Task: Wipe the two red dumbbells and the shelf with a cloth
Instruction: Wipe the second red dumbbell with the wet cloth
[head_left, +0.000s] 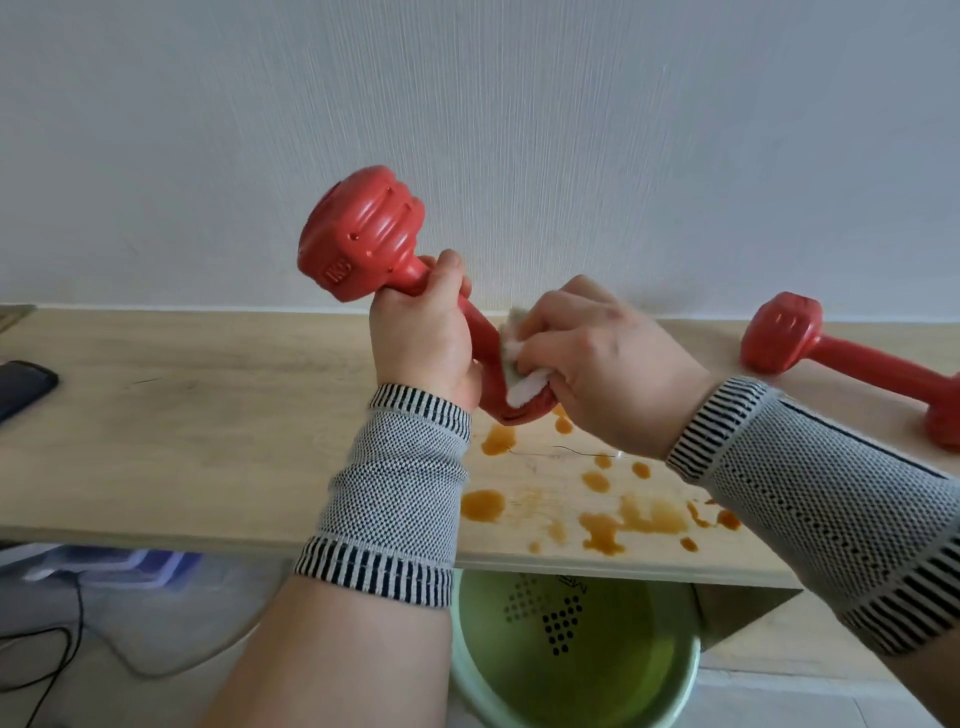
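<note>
A green bucket (574, 654) sat below the stained shelf (208, 447). Above it, the left hand (423, 338) clenched one red dumbbell's (363, 234) handle; the right hand (597, 364) gripped a white cloth (519, 379), seemingly against its lower end. The second dumbbell (831, 358) lay on the shelf, far right.

The shelf (182, 415) lies bare across its wide stretch toward nine o'clock, up to a dark phone (23, 387) at the far edge. Toward three o'clock a red dumbbell (852, 364) lies across the board against the wall. Orange-brown spills (623, 514) (scattered blots) cover the near edge at five o'clock, beneath the raised dumbbell (374, 234).
</note>
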